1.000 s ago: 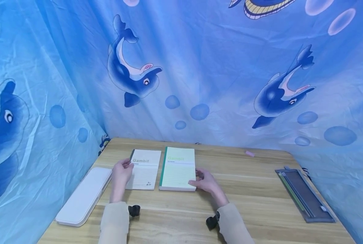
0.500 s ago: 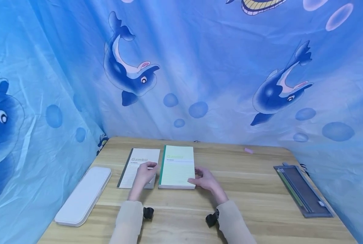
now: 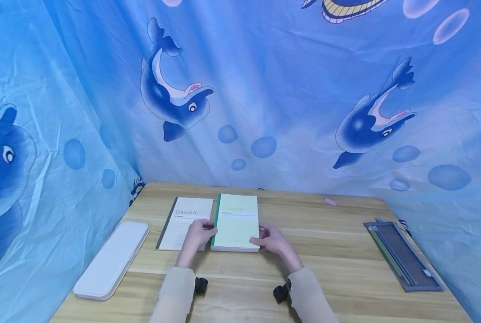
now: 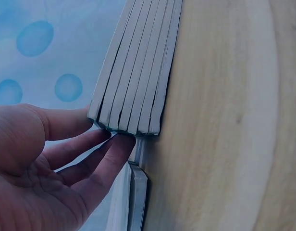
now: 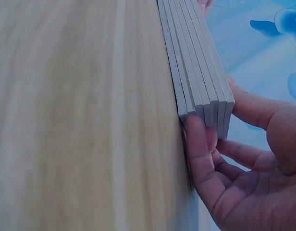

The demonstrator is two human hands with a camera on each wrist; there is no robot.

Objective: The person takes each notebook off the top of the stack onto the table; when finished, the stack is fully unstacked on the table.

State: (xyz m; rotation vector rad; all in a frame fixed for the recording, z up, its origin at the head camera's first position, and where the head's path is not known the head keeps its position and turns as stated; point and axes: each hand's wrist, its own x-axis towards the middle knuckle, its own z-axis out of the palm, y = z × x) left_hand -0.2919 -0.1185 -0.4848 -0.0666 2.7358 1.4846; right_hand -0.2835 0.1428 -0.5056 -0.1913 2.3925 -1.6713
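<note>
A stack of several green-spined notebooks [image 3: 236, 224], the top one marked "Gambit", lies flat on the table. My left hand [image 3: 197, 234] holds its left side, thumb at the top edge and fingers against the spines, as the left wrist view shows on the notebook stack [image 4: 138, 67]. On the opposite side my right hand [image 3: 274, 242] grips the stack, its thumb over the top cover. In the right wrist view that hand's fingers [image 5: 200, 144] bend against the page edges. A dark-spined Gambit notebook [image 3: 185, 229] lies just left, partly behind my left hand.
A white case [image 3: 113, 260] lies along the left of the wooden table [image 3: 232, 291]. Toward the right edge is a grey mesh zip pouch [image 3: 404, 255] with long items inside. A small pink eraser-like block [image 3: 330, 202] sits at the back. Blue dolphin curtains [image 3: 285, 89] hang behind.
My left hand has moved right, from the dark-spined notebook's left side across it to the green-spined stack, which it now holds. The right hand has stayed on the stack.
</note>
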